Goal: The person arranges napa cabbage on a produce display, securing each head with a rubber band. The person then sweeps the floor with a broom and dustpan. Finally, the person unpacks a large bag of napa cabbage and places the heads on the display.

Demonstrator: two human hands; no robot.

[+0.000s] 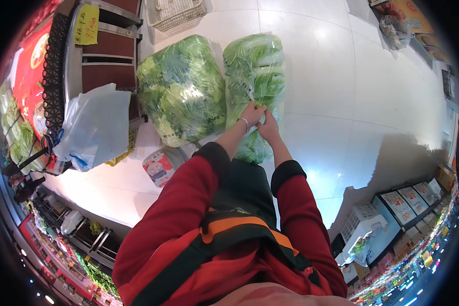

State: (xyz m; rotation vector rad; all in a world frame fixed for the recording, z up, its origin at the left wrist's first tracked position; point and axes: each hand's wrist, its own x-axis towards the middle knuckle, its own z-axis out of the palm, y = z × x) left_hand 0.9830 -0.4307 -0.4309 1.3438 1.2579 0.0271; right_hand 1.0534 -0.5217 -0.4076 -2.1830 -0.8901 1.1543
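In front of me a long clear plastic bag [266,82] of pale green leafy heads, which look like Chinese cabbage, lies on the floor. My left hand [252,114], with a bracelet at the wrist, pinches the bag's film near its middle. Fingertips of my right hand [268,128] meet those of the left at the same spot and also grip the film; what lies between the fingertips is mostly hidden. Close by on the left is a wider clear bag [183,88] packed with frilly lettuce, its side almost touching the long one.
A display stand [109,76] with a yellow handwritten sign [87,25] is at the left, a stack of plastic bags [99,122] hanging from it. A white basket [176,17] sits beyond the lettuce. A printed box [160,166] stands near my left forearm. Pale tiles [321,84] extend right.
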